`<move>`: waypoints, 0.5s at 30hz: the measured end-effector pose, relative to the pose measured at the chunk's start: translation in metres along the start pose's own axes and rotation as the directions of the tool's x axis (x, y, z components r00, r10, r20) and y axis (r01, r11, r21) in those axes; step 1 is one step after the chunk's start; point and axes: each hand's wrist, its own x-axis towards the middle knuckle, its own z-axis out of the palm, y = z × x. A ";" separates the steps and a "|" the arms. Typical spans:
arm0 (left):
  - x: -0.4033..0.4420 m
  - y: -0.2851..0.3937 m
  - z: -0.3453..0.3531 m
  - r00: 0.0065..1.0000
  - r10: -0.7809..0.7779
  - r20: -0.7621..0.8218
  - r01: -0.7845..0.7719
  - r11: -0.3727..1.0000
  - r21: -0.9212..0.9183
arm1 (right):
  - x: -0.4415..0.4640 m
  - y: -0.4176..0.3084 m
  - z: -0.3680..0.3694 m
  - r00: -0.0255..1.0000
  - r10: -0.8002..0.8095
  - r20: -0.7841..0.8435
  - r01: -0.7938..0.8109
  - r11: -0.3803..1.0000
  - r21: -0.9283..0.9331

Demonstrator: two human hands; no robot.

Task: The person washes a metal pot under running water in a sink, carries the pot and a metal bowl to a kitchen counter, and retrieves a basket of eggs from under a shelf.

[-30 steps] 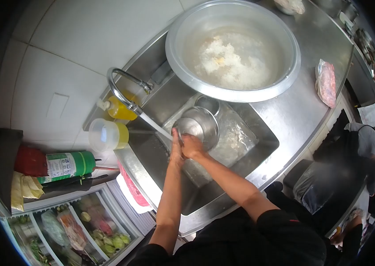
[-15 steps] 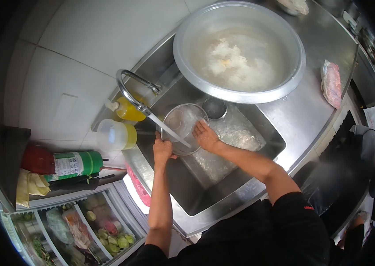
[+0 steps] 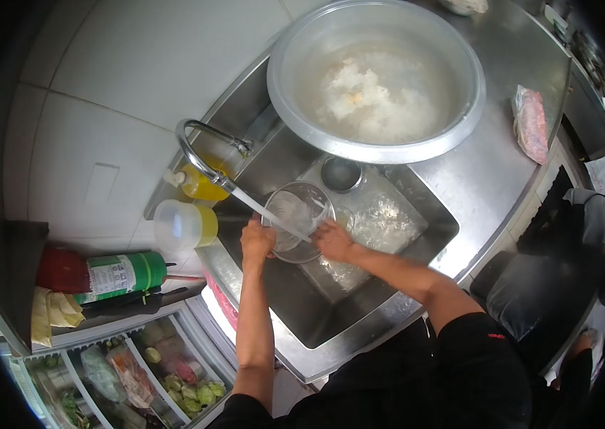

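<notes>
A round metal bowl (image 3: 289, 247) is held in the sink (image 3: 331, 325) under the running faucet (image 3: 202, 163), its opening facing up and water streaming into it. My left hand (image 3: 256, 239) grips the bowl's left rim. At the right side of the bowl is my right hand (image 3: 332, 240), its fingers curled at the rim. A small dark metal cup (image 3: 341, 174) sits just behind the bowl. Beside them in the sink lies a wet, shiny flat item (image 3: 388, 218) that I cannot identify.
A large metal basin (image 3: 284, 118) with cloudy water and a white mass stands behind the sink. Yellow soap bottle (image 3: 204, 183) and plastic tub (image 3: 177, 223) stand left. Wrapped meat (image 3: 530, 125) lies on the right counter. An open drawer unit (image 3: 109, 343) is lower left; another person's arm (image 3: 579, 350) shows right.
The bowl has turned from tilted to opening upward under the stream. My hands have parted from close together to opposite sides of its rim. The small cup now shows more fully.
</notes>
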 end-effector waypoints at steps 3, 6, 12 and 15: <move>0.007 -0.012 0.017 0.935 0.163 -0.316 -0.108 0.977 0.184 | 0.004 0.011 0.009 0.946 -0.258 -0.198 0.268 0.963 0.025; 0.008 -0.017 0.032 0.887 0.084 -0.453 -0.100 0.995 -0.011 | 0.026 -0.029 -0.010 0.998 -0.049 0.036 0.039 0.970 0.242; 0.014 -0.025 0.031 0.863 0.141 -0.485 -0.237 0.961 -0.143 | 0.033 -0.072 -0.050 0.956 0.266 -0.125 -0.096 0.684 0.723; -0.005 -0.018 0.011 0.896 0.186 -0.403 -0.268 0.951 -0.157 | 0.035 -0.035 -0.056 0.855 0.200 0.479 -0.370 0.881 0.293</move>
